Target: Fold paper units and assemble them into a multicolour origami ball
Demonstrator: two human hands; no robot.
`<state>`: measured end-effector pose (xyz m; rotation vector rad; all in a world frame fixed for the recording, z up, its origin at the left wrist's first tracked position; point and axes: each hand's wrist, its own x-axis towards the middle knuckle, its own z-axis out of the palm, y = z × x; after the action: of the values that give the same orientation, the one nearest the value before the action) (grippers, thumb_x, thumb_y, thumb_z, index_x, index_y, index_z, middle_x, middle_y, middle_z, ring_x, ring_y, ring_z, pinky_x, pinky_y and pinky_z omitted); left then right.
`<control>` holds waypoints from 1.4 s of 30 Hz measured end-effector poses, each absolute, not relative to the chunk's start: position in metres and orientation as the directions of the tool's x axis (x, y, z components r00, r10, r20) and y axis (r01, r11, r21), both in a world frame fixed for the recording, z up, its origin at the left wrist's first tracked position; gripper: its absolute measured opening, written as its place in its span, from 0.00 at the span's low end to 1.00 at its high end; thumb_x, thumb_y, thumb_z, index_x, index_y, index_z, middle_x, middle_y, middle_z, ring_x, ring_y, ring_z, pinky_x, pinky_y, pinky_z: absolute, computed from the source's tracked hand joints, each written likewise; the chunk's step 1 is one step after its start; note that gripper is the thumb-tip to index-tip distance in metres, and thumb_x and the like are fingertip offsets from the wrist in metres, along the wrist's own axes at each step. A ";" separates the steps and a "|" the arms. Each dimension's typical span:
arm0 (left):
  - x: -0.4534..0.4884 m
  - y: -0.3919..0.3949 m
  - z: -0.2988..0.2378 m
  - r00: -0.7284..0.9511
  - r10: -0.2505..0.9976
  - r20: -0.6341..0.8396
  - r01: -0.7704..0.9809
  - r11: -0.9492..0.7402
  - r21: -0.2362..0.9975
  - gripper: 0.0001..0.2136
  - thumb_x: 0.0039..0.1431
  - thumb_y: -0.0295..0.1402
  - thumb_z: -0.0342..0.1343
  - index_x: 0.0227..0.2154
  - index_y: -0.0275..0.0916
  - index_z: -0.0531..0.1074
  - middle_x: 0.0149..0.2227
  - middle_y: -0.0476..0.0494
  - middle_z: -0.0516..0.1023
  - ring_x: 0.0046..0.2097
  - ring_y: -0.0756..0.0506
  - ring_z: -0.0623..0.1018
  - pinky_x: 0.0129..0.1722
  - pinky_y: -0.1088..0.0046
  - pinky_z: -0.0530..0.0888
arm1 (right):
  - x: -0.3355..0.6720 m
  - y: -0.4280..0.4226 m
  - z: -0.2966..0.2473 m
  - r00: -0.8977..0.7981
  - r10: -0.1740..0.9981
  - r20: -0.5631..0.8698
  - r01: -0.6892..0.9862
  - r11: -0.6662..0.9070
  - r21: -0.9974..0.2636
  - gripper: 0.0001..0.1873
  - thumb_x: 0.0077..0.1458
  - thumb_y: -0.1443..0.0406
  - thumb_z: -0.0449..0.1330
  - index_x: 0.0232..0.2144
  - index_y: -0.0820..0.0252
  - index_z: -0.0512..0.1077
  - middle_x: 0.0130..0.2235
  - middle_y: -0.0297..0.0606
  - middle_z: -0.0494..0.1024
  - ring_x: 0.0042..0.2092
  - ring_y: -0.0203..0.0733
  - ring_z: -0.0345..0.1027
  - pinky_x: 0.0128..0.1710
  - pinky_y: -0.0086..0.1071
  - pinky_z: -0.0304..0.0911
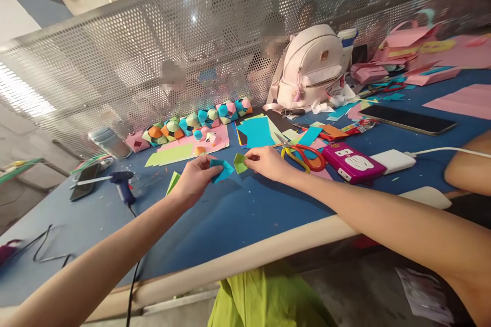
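Note:
Between the thumb and fingers of my left hand (196,176) is a folded blue paper piece (221,170). My right hand (265,162) pinches a folded green paper piece (240,163) by its right side. The two pieces are held close together above the table, with a small gap between them. Another green paper piece (173,182) lies just left of my left hand, partly hidden by it. Behind my hands, small folded paper shapes (212,138) in white, blue and orange rest on pink paper (221,136).
A row of multicoloured paper balls (191,123) stands along the mesh partition (226,30). Scissors (301,155), blue sheets (258,133), a magenta case (352,162) and a phone (408,119) lie rightward; a backpack (312,69) sits behind. A glue gun (123,187) lies left, its cord trailing over the edge.

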<state>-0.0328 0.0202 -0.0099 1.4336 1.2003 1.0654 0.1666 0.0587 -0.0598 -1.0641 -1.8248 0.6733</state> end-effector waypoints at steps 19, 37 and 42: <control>-0.055 0.031 -0.047 0.117 0.993 0.005 0.209 -0.030 0.978 0.06 0.43 0.32 0.61 0.24 0.37 0.70 0.21 0.52 0.72 0.24 0.52 0.69 0.25 0.76 0.65 | 0.158 0.044 -0.051 -0.320 0.913 0.254 0.366 0.367 -0.855 0.08 0.50 0.61 0.57 0.28 0.61 0.71 0.24 0.32 0.72 0.26 0.34 0.66 0.26 0.28 0.60; -0.060 0.031 -0.048 0.179 0.983 -0.030 0.023 0.027 0.999 0.09 0.44 0.32 0.62 0.30 0.36 0.74 0.25 0.51 0.76 0.26 0.52 0.74 0.32 0.74 0.71 | 0.105 0.056 -0.050 -0.291 0.902 0.320 0.379 0.416 -0.827 0.02 0.49 0.67 0.57 0.27 0.61 0.68 0.26 0.32 0.72 0.28 0.34 0.64 0.29 0.29 0.61; -0.058 0.031 -0.048 0.188 0.981 -0.041 0.034 0.035 0.999 0.08 0.44 0.30 0.60 0.30 0.36 0.74 0.25 0.51 0.76 0.27 0.51 0.74 0.32 0.74 0.71 | 0.109 0.051 -0.054 -0.273 0.903 0.332 0.358 0.416 -0.836 0.04 0.50 0.65 0.58 0.27 0.60 0.69 0.26 0.32 0.72 0.28 0.34 0.64 0.30 0.29 0.61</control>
<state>-0.0579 0.0307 -0.0479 1.2871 1.1081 1.0269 0.1091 0.0511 -0.0543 -1.0838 -1.8271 0.8130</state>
